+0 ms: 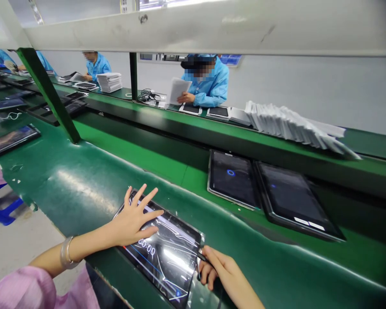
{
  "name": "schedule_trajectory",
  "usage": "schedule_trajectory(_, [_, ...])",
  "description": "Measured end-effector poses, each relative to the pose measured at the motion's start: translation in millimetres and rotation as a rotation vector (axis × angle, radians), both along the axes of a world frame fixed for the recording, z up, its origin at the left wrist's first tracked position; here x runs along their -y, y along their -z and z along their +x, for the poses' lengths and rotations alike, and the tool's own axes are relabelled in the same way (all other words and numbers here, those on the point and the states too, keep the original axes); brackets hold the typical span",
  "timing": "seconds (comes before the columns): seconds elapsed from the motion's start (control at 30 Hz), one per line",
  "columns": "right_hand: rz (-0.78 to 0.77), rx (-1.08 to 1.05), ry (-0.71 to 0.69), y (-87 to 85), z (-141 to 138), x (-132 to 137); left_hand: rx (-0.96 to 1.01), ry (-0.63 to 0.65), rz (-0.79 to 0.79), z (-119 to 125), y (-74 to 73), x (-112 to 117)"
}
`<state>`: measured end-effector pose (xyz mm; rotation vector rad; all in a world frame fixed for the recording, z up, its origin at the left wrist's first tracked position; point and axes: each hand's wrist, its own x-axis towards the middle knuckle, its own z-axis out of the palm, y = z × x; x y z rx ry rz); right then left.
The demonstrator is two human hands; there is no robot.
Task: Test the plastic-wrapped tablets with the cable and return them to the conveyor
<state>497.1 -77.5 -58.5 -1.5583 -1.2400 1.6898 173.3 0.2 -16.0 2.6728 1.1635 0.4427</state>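
A tablet (167,262) in clear film lies screen up on the green bench in front of me, its screen lit and showing digits. Across its upper left part my left hand (137,219) rests with the fingers spread. At the tablet's right edge my right hand (217,266) pinches a black cable plug (203,256), its tip at the edge. Whether the plug is fully seated I cannot tell. The black cable (221,296) hangs below that hand.
Two tablets (234,180) (292,199) lie on the lower green belt (176,165) beyond the bench edge. Past it, a co-worker (212,86) in blue holds white sheets near a fanned stack of white pieces (286,122). A green post (48,94) rises at left, near a blue stool (3,208).
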Motion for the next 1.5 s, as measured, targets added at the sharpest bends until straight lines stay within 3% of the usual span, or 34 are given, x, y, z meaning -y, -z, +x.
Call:
schedule_trajectory(0.13, [0.004, 0.013, -0.015, -3.2, -2, -1, 0.003, -0.047, -0.073, -15, -9.4, 6])
schedule_trajectory(0.27, [0.004, 0.018, -0.013, -6.3, -4, -2, -0.048, 0.082, -0.212, -30, -14.8, 21])
schedule_trajectory(0.33, [0.000, 0.024, -0.014, -6.3, -4, -2, -0.077, 0.127, -0.195, -32, -10.9, 22])
schedule_trajectory(0.47, [0.009, 0.022, -0.009, -3.5, -4, -2, -0.028, -0.093, -0.030, -30, -3.0, 6])
schedule_trajectory(0.53, [0.007, 0.017, -0.005, -1.0, -3, -1, 0.048, -0.191, -0.020, -31, -4.1, -1])
schedule_trajectory(0.67, [-0.066, -0.031, -0.026, 2.7, -1, 1, 0.203, -0.257, -0.150, -47, -5.2, 8])
schedule_trajectory(0.87, [-0.167, -0.090, -0.056, -7.3, -4, 6, 0.414, -0.452, -0.434, -75, 15.7, 41])
schedule_trajectory(1.0, [-0.179, -0.085, -0.052, -11.7, -5, 4, 0.298, -0.375, -0.228, -65, 14.9, 58])
schedule_trajectory(1.17, [-0.163, -0.094, -0.063, -9.4, -4, 4, 0.015, -0.016, 0.148, -42, 4.4, 76])
schedule_trajectory(1.23, [-0.158, -0.097, -0.062, -9.5, -4, 4, -0.031, 0.058, 0.238, -36, 4.3, 80])
schedule_trajectory(1.37, [-0.156, -0.107, -0.054, -10.1, -5, 5, -0.076, 0.116, 0.333, -29, 10.4, 82])
schedule_trajectory(1.5, [-0.141, -0.156, -0.033, -11.2, -4, 8, 0.067, 0.028, 0.360, -28, 20.4, 86])
